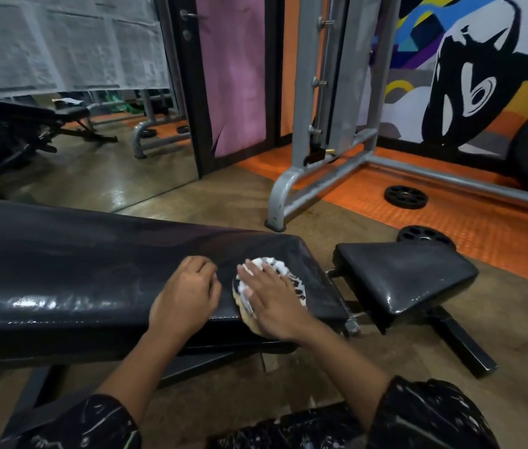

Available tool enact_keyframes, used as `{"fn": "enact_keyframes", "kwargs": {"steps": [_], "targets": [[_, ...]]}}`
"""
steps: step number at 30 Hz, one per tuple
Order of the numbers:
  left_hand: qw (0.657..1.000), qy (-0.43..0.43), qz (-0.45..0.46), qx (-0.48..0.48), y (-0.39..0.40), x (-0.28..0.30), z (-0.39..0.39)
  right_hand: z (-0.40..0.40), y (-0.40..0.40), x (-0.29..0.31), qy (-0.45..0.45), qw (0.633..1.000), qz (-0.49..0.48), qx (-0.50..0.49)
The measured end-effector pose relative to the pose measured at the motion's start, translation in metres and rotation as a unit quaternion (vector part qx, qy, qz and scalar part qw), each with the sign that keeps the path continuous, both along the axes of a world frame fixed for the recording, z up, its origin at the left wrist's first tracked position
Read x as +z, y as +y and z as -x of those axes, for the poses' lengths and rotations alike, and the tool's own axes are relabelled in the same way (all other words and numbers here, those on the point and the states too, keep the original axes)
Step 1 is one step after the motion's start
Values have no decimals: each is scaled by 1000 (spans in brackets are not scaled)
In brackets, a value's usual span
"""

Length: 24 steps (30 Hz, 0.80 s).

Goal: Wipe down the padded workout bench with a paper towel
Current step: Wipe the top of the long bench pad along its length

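The long black padded bench (78, 270) runs across the lower left, its glossy pad ending near the middle. A smaller black seat pad (402, 277) sits just to its right. My right hand (272, 299) lies flat, fingers spread, pressing a crumpled white paper towel (275, 265) onto the right end of the long pad. Most of the towel is hidden under the palm. My left hand (188, 293) rests beside it on the pad's front edge, fingers curled, nothing in it.
A grey steel machine frame (314, 176) stands behind the bench on orange matting. Two black weight plates (405, 196) (424, 236) lie on the floor at the right. A wall mirror (71, 92) at the left reflects another bench. The bench's black foot bar (463, 345) sticks out lower right.
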State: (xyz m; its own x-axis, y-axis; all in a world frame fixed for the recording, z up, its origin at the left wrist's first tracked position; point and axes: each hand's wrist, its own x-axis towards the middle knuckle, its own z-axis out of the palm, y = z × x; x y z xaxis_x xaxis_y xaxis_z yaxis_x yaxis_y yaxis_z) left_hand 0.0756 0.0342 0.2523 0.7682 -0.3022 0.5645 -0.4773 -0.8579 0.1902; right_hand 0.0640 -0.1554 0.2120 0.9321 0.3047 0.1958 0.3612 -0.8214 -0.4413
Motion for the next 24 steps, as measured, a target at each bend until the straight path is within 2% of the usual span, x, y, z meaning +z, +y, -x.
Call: {"fn": "enact_keyframes", "kwargs": {"steps": [3,6,8,10,12,15,18,21,22,24], "targets": [[1000,5,-4,-4,1,1,2,25,-31,-15,-21,999,-29,18],[1000,8,-6,-2,1,0,2,6,-76,-36,-45,996,-36,-61],[1000,7,-9,-1,0,0,2,-23,-94,-40,28,989,-52,-133],[1000,4,-13,-2,-2,-1,1,-48,-87,-35,92,982,-38,-160],[1000,4,-15,-4,-1,-1,2,-57,-57,-24,71,986,-22,-151],[1000,6,-14,-7,0,0,2,-20,-13,-7,8,997,-14,-72],[1000,7,-10,-12,1,1,2,30,-25,-18,-40,998,-42,-14],[1000,7,-12,-18,0,0,4,16,-74,-42,-45,995,-11,-91],[1000,7,-11,-20,0,0,4,3,-89,-47,-26,992,-18,-124],[1000,9,-9,-22,-1,0,5,-27,-103,-46,83,980,-25,-180]]}}
